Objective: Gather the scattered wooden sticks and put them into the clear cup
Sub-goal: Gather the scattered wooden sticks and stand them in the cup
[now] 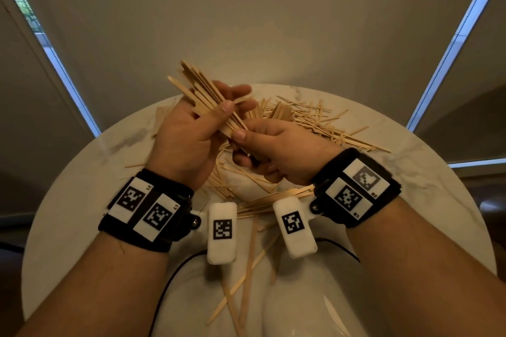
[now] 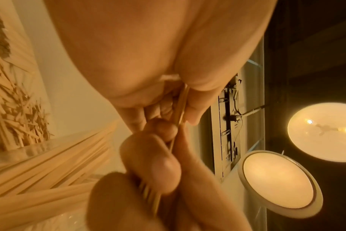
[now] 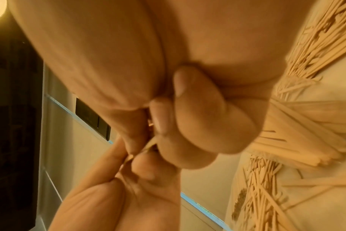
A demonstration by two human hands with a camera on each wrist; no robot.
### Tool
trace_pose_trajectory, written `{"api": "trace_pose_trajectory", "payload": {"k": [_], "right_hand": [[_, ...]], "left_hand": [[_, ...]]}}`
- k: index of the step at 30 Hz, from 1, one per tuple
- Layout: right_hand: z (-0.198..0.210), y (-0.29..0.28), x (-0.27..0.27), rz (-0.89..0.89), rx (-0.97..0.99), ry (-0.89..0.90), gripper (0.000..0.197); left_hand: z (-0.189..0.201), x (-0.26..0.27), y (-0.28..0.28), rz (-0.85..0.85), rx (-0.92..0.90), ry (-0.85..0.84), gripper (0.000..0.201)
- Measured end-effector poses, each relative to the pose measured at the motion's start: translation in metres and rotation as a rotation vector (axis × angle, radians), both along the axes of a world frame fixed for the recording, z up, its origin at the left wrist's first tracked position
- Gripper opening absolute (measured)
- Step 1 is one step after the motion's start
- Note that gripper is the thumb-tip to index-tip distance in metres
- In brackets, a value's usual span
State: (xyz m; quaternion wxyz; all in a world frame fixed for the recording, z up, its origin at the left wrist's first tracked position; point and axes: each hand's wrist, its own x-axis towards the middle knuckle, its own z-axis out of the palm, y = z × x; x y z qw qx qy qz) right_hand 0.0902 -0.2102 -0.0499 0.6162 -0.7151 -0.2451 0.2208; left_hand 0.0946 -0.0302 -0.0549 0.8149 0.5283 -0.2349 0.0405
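Gripping one bundle of sticks (image 1: 208,101), my left hand (image 1: 186,134) and right hand (image 1: 273,150) curl their fingers around it. Loose sticks (image 1: 315,120) litter the worktop (image 1: 410,186). I see no cup.

I note a black band on each bare wrist (image 1: 142,210), each carrying two white plates with square black-and-white codes. At its 3 o'clock side, a screwed bracket (image 1: 195,223) holds a white coded block (image 1: 221,232). Black cables trail beneath.

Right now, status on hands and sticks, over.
Left hand grips stick bundle; right hand pinches its lower end. Loose sticks litter table. Cup unseen.
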Motion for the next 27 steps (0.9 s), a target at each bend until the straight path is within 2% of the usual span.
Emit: {"api": "trace_pose_trajectory", "payload": {"k": [2, 4, 6, 9, 13, 15, 17, 19, 21, 23, 25, 27], "right_hand": [[0.000, -0.004, 0.001, 0.006, -0.020, 0.027, 0.023], [0.000, -0.009, 0.002, 0.019, -0.053, 0.054, 0.023], [0.002, -0.012, 0.002, 0.031, -0.071, 0.076, 0.025], [0.004, -0.009, 0.002, 0.026, -0.015, 0.084, 0.028], [0.010, -0.008, 0.001, -0.020, 0.019, 0.071, 0.028], [0.012, -0.013, -0.001, -0.012, -0.005, 0.028, 0.021], [0.016, -0.017, -0.003, -0.046, -0.041, -0.042, 0.021], [0.018, -0.021, -0.006, -0.151, -0.014, -0.110, 0.022], [0.020, -0.025, -0.007, -0.302, 0.085, -0.168, 0.025], [0.022, -0.028, -0.008, -0.401, 0.138, -0.222, 0.020], [0.025, -0.030, -0.009, -0.423, 0.113, -0.259, 0.015], [0.029, -0.033, -0.011, -0.431, 0.117, -0.257, 0.016]], "left_hand": [[0.009, 0.003, 0.003, 0.061, -0.171, 0.050, 0.032], [0.019, 0.006, 0.007, 0.161, -0.228, 0.027, 0.044], [0.028, 0.008, 0.007, 0.234, -0.097, -0.037, 0.044], [0.034, 0.007, 0.001, 0.295, 0.236, -0.118, 0.025], [0.043, 0.004, 0.000, 0.328, 0.372, -0.096, 0.015], [0.045, 0.004, 0.000, 0.400, 0.483, -0.100, 0.002], [0.044, 0.004, -0.002, 0.485, 0.541, -0.099, 0.016], [0.043, 0.003, -0.004, 0.544, 0.492, -0.036, 0.027], [0.044, 0.001, -0.007, 0.547, 0.447, 0.036, 0.027], [0.042, 0.000, -0.009, 0.508, 0.468, 0.087, 0.018], [0.038, 0.001, -0.011, 0.429, 0.502, 0.151, 0.014], [0.035, 0.002, -0.012, 0.338, 0.457, 0.240, 0.017]]}}
